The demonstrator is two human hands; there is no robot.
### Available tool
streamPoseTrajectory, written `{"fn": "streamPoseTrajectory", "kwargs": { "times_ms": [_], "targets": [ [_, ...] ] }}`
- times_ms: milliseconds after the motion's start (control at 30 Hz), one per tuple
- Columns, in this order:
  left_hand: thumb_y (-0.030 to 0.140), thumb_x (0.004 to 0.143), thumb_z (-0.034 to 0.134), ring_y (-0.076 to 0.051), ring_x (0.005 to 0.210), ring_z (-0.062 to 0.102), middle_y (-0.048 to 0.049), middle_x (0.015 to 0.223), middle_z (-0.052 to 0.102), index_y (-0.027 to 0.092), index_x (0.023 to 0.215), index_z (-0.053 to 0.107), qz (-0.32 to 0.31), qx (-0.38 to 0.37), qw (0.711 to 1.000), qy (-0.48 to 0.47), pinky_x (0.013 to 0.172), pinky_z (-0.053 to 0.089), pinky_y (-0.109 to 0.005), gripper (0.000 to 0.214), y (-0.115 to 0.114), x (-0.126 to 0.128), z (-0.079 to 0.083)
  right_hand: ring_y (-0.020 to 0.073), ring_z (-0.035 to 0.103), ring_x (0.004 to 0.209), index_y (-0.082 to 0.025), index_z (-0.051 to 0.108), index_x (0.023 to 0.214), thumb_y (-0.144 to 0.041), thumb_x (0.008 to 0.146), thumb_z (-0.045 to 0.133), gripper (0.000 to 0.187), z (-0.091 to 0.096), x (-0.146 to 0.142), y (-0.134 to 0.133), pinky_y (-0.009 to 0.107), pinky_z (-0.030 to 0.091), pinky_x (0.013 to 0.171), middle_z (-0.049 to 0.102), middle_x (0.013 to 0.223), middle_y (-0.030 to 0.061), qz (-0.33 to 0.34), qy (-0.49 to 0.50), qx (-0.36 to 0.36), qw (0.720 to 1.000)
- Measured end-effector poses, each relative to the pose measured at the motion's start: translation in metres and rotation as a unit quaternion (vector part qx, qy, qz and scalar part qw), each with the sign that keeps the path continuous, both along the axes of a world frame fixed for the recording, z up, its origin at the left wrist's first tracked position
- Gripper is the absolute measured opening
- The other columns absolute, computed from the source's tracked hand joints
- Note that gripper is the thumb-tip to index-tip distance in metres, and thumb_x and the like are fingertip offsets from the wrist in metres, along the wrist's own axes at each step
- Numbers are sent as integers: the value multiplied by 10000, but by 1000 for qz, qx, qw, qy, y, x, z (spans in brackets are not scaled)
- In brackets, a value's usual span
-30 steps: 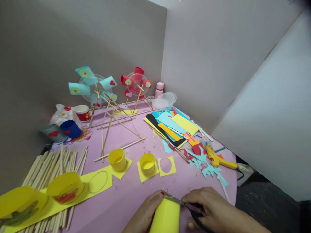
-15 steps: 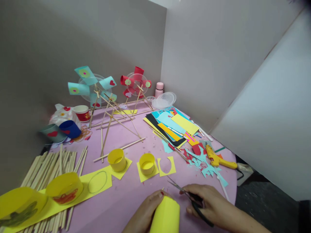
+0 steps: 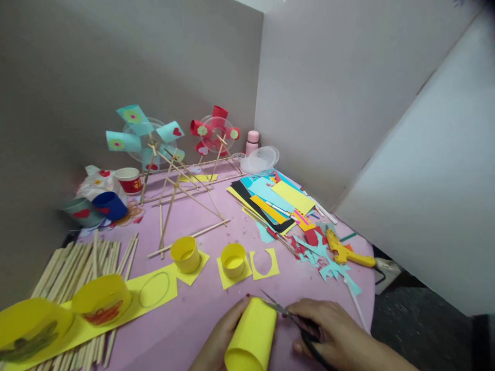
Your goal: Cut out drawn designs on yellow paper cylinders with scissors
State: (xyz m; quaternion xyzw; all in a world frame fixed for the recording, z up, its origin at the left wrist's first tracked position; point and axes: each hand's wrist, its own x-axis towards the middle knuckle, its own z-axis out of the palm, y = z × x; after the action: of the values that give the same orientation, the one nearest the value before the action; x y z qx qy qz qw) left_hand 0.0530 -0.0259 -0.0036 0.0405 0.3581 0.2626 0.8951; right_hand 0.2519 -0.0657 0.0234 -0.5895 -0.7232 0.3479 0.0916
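Observation:
My left hand (image 3: 221,332) is wrapped round a yellow paper tube (image 3: 253,332), which lies tilted with its open end toward me. In my right hand (image 3: 328,324) is a pair of black-handled scissors (image 3: 291,315). Their slightly parted blades are at the far rim of the tube; whether they bite into the paper I cannot tell. Beyond my hands, a yellow paper cup (image 3: 233,262) stands on a yellow square, beside a yellow square with a round hole (image 3: 275,263). Another yellow paper cup (image 3: 185,255) stands to the left on its own square.
A bundle of wooden sticks (image 3: 83,257) lies at left under a yellow strip (image 3: 154,288) bearing paper rings. Stick frames with a blue pinwheel (image 3: 133,121) and red pinwheel (image 3: 219,114) stand behind. At right are paper scraps (image 3: 328,268) and a yellow glue gun (image 3: 344,252).
The yellow tube has tilted, so its near open end now shows. The scissors have come to its far rim, and my left hand has shifted slightly left and up.

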Motion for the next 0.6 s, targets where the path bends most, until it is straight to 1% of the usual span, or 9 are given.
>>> {"fn": "streamPoseTrajectory", "kwargs": {
  "times_ms": [100,267,367,433,467,533,600],
  "targets": [
    [251,815,611,-151,601,689,-63,637,764,78,769,677,-7,8,1000,0,650,506,-256,190,-1,1,-1,173,592,747,-255,663,961,-263,692,675,269,1,-2,0,207,366,649,692,877,-4,4,-11,6,1000],
    [253,815,615,-140,616,688,-52,660,769,84,780,672,5,26,1000,6,657,506,-247,182,-2,3,-6,169,586,723,-261,663,917,-279,693,696,227,1,-2,-1,211,335,621,686,826,-17,5,-24,18,1000],
    [263,812,618,-149,597,686,-66,637,765,75,757,669,-12,17,1000,7,640,507,-255,203,-1,2,-7,144,541,661,-249,668,805,-256,681,717,134,1,-2,0,206,299,584,643,729,-43,-4,-5,12,1000],
    [269,805,625,-151,579,682,-69,622,760,77,746,667,-18,8,1000,19,626,506,-254,205,-1,2,-6,124,474,599,-229,664,735,-237,670,725,89,-1,-1,1,206,275,554,562,636,-61,-14,22,4,1000],
    [270,798,634,-149,568,680,-65,613,758,83,741,665,-14,6,999,31,614,505,-250,198,-1,2,-5,118,440,578,-219,664,733,-239,670,724,89,-2,0,2,206,270,546,517,609,-65,-24,43,1,999],
    [283,789,642,-150,569,682,-67,628,761,91,759,664,-6,18,998,58,592,502,-242,196,-3,3,-2,111,374,545,-200,666,800,-276,685,716,147,-6,-1,3,208,263,525,428,576,-72,-66,102,-5,993],
    [313,797,629,-157,585,691,-75,645,764,92,778,667,-2,42,997,59,578,500,-237,225,-6,4,0,111,332,529,-178,644,912,-343,717,688,259,-11,-3,3,209,258,499,372,567,-78,-111,191,-27,975]
  ]
}}
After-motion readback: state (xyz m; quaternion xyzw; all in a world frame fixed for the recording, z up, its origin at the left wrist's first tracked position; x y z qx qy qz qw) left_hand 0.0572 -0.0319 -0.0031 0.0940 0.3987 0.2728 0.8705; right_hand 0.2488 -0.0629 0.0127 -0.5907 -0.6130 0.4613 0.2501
